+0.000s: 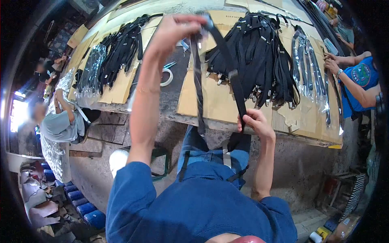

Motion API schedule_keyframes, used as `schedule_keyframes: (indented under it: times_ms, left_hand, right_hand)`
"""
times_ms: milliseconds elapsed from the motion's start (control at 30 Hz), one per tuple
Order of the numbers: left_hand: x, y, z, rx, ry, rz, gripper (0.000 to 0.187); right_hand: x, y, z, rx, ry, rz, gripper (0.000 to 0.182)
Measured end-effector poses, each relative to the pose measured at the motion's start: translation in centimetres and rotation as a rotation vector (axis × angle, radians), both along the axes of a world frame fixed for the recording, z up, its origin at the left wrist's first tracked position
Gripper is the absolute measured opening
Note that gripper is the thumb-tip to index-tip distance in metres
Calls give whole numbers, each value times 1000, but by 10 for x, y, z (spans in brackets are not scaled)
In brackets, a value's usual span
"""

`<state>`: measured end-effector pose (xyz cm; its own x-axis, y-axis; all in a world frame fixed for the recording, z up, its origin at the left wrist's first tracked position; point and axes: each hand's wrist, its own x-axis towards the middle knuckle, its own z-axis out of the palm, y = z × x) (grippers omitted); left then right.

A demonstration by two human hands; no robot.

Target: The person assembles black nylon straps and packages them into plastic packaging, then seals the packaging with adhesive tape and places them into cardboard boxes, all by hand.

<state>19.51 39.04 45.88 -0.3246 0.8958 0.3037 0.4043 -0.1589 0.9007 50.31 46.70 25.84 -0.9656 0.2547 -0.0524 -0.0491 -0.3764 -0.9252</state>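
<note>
A pair of black suspenders (236, 87) hangs stretched between my two hands over the table's front edge. My left hand (180, 30) is raised high, its fingers closed on the upper end, where a shiny part is blurred. Lower down and to the right, my right hand (257, 123) pinches the long strap with its thumb and fingers. A second length of strap dangles from beneath my left hand, its tip near my lap. Behind them lies a large pile of black suspenders (253, 52) with metal clips, spread on cardboard (219, 103).
Another suspenders pile (123, 50) lies left, with plastic-wrapped ones (92, 67) beside it. More wrapped suspenders (310, 67) lie right. A tape roll (166, 77) and scissors (170, 65) sit mid-table. A person in blue (360, 81) works at right; another person (60, 123) is at left.
</note>
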Motion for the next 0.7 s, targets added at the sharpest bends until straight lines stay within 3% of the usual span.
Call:
schedule_keyframes:
  times_ms: [67,133,200,300,400,433,500,533,600,633,667,700]
  left_hand:
    - [-23,33,28,172,19,-59,28]
    - [-36,62,57,-30,13,-24,33]
    - [-42,91,53,-73,-9,-30,31]
    - [-70,145,14,-105,-50,-89,28]
    - [-112,214,-37,-220,-52,-99,29]
    - [-111,233,-55,-163,-49,-104,22]
    - [-100,252,-71,-274,90,-78,24]
    - [-95,258,-75,-366,134,-87,27]
    - [-98,287,-109,-343,358,-45,25]
    - [-106,303,-136,-259,465,-39,32]
    - [-96,298,-138,-309,576,39,49]
    - [-100,294,-158,-86,651,111,55]
  right_hand:
    - [5,1,11,28,-15,-24,19]
    - [6,4,9,102,-21,-105,22]
    - [3,6,-9,115,-3,-146,20]
    - [6,-1,-27,8,-109,-165,19]
    - [7,-23,-54,-67,-221,-357,20]
    - [8,-30,-55,-73,-264,-417,21]
    - [5,-37,-54,-79,-343,-489,18]
    - [2,-39,-76,3,-368,-565,19]
    - [-10,-39,-50,135,-455,-635,23]
    - [-15,-35,-49,130,-466,-625,23]
    - [-20,-30,-48,280,-546,-617,25]
    - [-23,-25,-48,431,-623,-602,27]
